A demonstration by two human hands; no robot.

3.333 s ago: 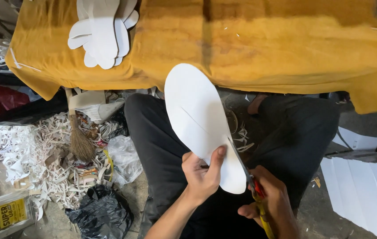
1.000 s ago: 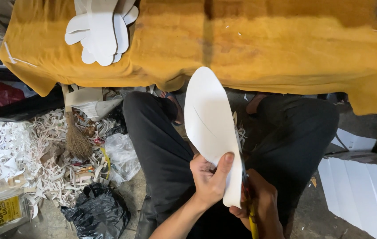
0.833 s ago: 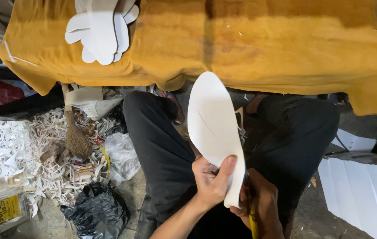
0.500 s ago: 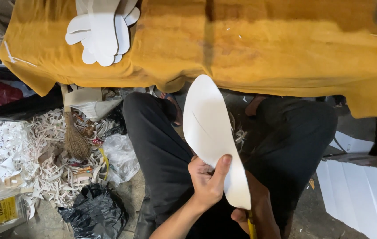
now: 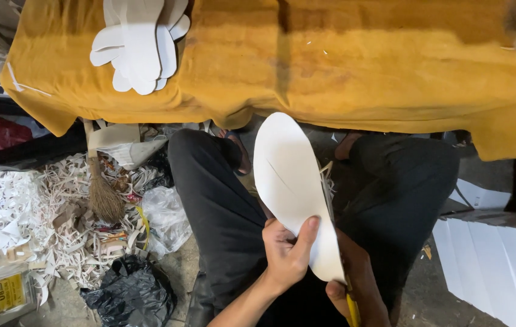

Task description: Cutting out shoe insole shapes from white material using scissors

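Below, left hand (image 5: 287, 257) pinching white sole-shaped cutout (image 5: 294, 188), right hand (image 5: 358, 284) closed on yellow-handled tool (image 5: 351, 310), cutout stack (image 5: 140, 42) on yellow cloth (image 5: 342, 60)

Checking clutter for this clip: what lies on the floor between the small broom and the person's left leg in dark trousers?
In the head view, a crumpled clear plastic bag and paper trimmings lie between the broom and the left leg.

My right hand (image 5: 354, 284) sat mostly hidden behind the white insole cutout (image 5: 294, 194); its yellow-handled tool (image 5: 351, 310), possibly scissors, ran off the bottom edge.
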